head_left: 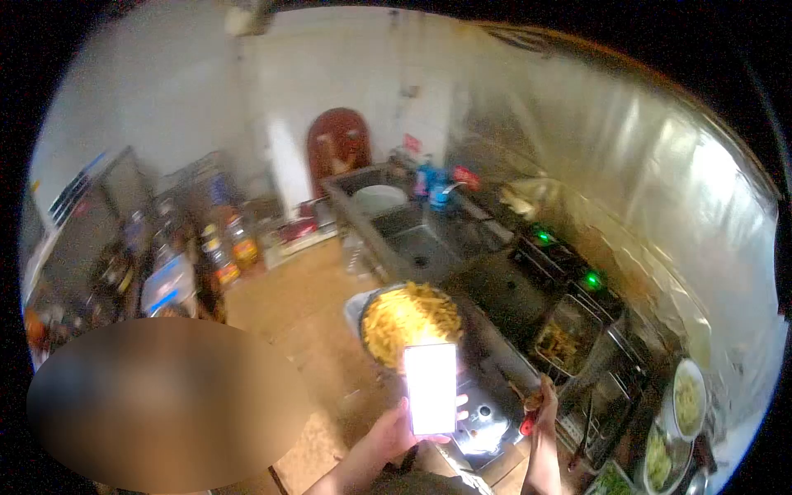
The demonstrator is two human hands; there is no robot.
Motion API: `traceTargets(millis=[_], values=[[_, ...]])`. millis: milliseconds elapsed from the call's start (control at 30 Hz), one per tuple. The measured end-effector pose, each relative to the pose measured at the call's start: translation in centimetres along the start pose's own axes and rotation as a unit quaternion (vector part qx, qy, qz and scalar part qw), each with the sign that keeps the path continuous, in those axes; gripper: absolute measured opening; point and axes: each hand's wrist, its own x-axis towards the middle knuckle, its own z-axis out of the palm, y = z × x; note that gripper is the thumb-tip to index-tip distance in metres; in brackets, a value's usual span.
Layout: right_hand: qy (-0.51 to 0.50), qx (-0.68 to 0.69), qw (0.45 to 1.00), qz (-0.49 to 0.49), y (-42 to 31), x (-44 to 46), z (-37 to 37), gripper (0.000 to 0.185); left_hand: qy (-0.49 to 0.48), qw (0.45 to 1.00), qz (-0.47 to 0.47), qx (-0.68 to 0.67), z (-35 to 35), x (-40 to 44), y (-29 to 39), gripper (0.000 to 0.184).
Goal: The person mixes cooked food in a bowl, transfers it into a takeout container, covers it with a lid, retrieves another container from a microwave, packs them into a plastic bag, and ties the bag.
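Observation:
My left hand [396, 425] is closed around a phone [431, 389], whose screen glows plain white. Just beyond the phone is a round dark-rimmed container heaped with yellow fries [411, 318]; the phone hides its near edge. On the right, my right hand [544, 404] is closed by the counter's edge. A small brown and red item [529, 419] shows at its fingers, too blurred to name. Between my hands lies a dark glossy surface [483, 412] with a bright reflection on it.
A sink [421, 239] and a fryer with green lights [592, 280] line the right side. A wire basket [565, 334] holds some fried pieces. Bowls of chopped greens [685, 400] stand at lower right. Bottles [219, 256] crowd the left. A blurred oval covers the lower left.

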Motion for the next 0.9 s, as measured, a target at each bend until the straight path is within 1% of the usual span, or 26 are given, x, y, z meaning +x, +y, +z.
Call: traceTargets(millis=[67, 100, 133, 167, 200, 267, 300, 333, 367, 400, 433, 467, 500, 533, 567, 600, 633, 667, 700, 733, 767, 833, 867, 900], values=[[0.007, -0.048, 0.999, 0.01, 1.4, 1.1, -0.1, 0.029, 0.014, 0.993, -0.004, -0.114, 0.4, -1.8, 0.0, 0.093], [-0.028, -0.064, 0.998, -0.008, -2.7, 1.5, -0.9, 0.029, 0.002, 0.993, 0.036, -0.11, 2.8, -1.8, -2.3, 0.093], [-0.01, -0.056, 0.998, -0.012, -3.3, 0.3, 0.4, 0.03, 0.035, 0.993, 0.058, -0.098, 3.9, -3.0, -2.3, 0.092], [0.017, -0.047, 0.999, 0.001, -2.1, -2.0, 1.0, 0.031, 0.082, 0.99, 0.07, -0.088, 5.2, -6.0, -2.2, 0.091], [0.004, -0.055, 0.998, 0.02, -1.7, -2.6, 0.2, 0.031, 0.103, 0.987, 0.081, -0.089, 6.0, -8.1, -2.9, 0.091], [-0.054, -0.005, 0.998, 0.028, -1.2, -2.5, -2.6, 0.029, 0.114, 0.972, 0.134, -0.155, 5.9, -12.4, -5.2, 0.09], [-0.024, 0.018, 0.998, 0.049, -1.0, -1.9, -3.6, 0.026, 0.126, 0.968, 0.158, -0.15, 5.5, -14.4, -6.2, 0.09], [-0.049, 0.005, 0.998, 0.039, 0.3, -1.2, -5.5, 0.024, 0.144, 0.959, 0.166, -0.177, 5.2, -16.6, -7.5, 0.09], [-0.093, -0.097, 0.991, -0.01, 0.0, -3.3, -4.8, 0.027, 0.167, 0.948, 0.176, -0.206, 5.3, -19.6, -9.2, 0.09], [-0.099, -0.127, 0.987, 0.012, -0.2, -4.4, -4.2, 0.023, 0.165, 0.93, 0.216, -0.248, 5.1, -22.1, -11.2, 0.08], [-0.107, -0.158, 0.981, 0.034, -0.5, -5.6, -3.5, 0.02, 0.186, 0.919, 0.253, -0.24, 4.9, -24.8, -13.0, 0.08], [-0.058, -0.13, 0.985, 0.092, 0.0, -5.6, -3.7, 0.023, 0.166, 0.908, 0.275, -0.267, 5.2, -27.8, -15.2, 0.073], [-0.072, -0.261, 0.958, 0.093, -1.1, -9.4, -0.2, 0.04, 0.14, 0.898, 0.303, -0.286, 5.6, -30.5, -17.5, 0.065], [-0.086, -0.388, 0.913, 0.091, -2.2, -13.1, 3.3, 0.057, 0.199, 0.884, 0.317, -0.282, 6.4, -33.3, -19.6, 0.059], [-0.127, -0.397, 0.904, 0.098, -1.5, -15.3, 4.7, 0.057, 0.257, 0.866, 0.326, -0.281, 7.6, -36.3, -21.9, 0.053], [-0.294, -0.44, 0.842, -0.105, -0.3, -17.0, 5.9, 0.054, 0.272, 0.859, 0.349, -0.256, 7.8, -39.1, -24.4, 0.053], [-0.439, -0.435, 0.725, -0.305, 0.8, -19.4, 7.0, 0.051, 0.282, 0.845, 0.38, -0.25, 9.4, -42.1, -25.7, 0.053], [-0.328, -0.391, 0.859, -0.038, 0.0, -27.4, 11.8, 0.047, 0.384, 0.819, 0.362, -0.226, 12.8, -45.1, -26.4, 0.054], [-0.352, -0.385, 0.853, -0.033, 1.6, -31.1, 14.7, 0.047, 0.481, 0.785, 0.337, -0.198, 15.2, -48.3, -27.2, 0.054], [-0.402, -0.354, 0.843, 0.043, 3.6, -35.6, 16.8, 0.041, 0.524, 0.762, 0.337, -0.178, 16.5, -52.2, -28.9, 0.056], [-0.443, -0.335, 0.822, 0.123, 4.7, -38.8, 18.2, 0.037, 0.528, 0.751, 0.349, -0.187, 18.2, -54.5, -31.0, 0.056], [-0.511, -0.291, 0.763, 0.27, 7.4, -44.6, 21.2, 0.034, 0.572, 0.727, 0.356, -0.136, 20.8, -59.2, -34.4, 0.053], [-0.561, -0.286, 0.704, 0.33, 10.2, -47.2, 22.5, 0.049, 0.578, 0.73, 0.362, -0.048, 21.0, -61.9, -37.0, 0.051], [-0.639, -0.373, 0.607, 0.29, 14.6, -47.2, 24.0, 0.04, 0.632, 0.701, 0.331, 0.006, 22.9, -64.0, -38.3, 0.048]])
